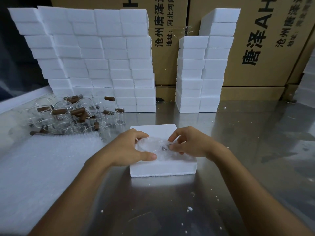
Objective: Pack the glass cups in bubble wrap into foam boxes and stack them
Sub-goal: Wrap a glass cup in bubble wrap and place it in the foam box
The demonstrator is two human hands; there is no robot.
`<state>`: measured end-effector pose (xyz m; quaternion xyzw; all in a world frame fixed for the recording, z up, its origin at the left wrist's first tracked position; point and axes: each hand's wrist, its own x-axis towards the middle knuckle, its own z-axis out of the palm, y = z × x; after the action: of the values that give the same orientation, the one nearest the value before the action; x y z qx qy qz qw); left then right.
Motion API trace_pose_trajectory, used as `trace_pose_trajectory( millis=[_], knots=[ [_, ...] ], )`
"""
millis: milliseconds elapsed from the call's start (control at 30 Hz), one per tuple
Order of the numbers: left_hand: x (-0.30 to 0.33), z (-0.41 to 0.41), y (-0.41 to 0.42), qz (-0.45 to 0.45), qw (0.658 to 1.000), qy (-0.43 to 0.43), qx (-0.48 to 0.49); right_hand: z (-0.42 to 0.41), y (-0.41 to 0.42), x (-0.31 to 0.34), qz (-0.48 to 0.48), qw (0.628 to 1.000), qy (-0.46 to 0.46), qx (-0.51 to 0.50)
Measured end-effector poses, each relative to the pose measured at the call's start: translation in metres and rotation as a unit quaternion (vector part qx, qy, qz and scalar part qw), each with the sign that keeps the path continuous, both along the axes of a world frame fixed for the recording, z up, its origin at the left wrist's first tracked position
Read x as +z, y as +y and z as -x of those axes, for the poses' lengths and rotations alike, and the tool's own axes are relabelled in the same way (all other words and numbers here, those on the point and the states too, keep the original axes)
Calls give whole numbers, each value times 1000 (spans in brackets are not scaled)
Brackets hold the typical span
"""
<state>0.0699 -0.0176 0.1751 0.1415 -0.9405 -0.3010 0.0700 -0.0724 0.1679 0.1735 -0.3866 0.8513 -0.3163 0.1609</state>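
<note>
Gripping one wrapped cup (154, 146) (two hands)

A clear glass cup swathed in crinkled transparent bubble wrap (157, 147) sits in the top of a flat white square foam box (162, 167) lying open on the tabletop. To the left, a heap of bare clear glass cups with brown wooden handles (75, 114) lies jumbled, some upright, some tipped. In front of them spreads a sheet of white bubble wrap (51, 159). Behind stand tall stacks of white foam boxes (102, 57), with two narrower columns (204, 68) to the right.
</note>
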Motion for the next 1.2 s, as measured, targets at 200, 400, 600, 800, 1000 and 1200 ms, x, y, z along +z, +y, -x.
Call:
trace_pose_trajectory(
  millis=[200,400,600,800,1000,1200],
  knots=[
    [-6,1,-1,-20,1000,16,6,1,-7,-11,42,998,21,-35],
    [-10,-1,-3,-99,995,6,-3,3,-5,-13,134,984,-10,-121],
    [-19,8,-9,-179,969,94,138,2,-4,-17,211,957,-114,-165],
    [-25,13,-12,-287,938,131,145,-2,-6,-20,238,950,-144,-145],
    [2,11,-3,-265,899,306,165,-1,-4,4,340,915,-105,-190],
    [16,7,-3,-338,852,328,229,4,4,15,319,912,-145,-214]
  ],
)
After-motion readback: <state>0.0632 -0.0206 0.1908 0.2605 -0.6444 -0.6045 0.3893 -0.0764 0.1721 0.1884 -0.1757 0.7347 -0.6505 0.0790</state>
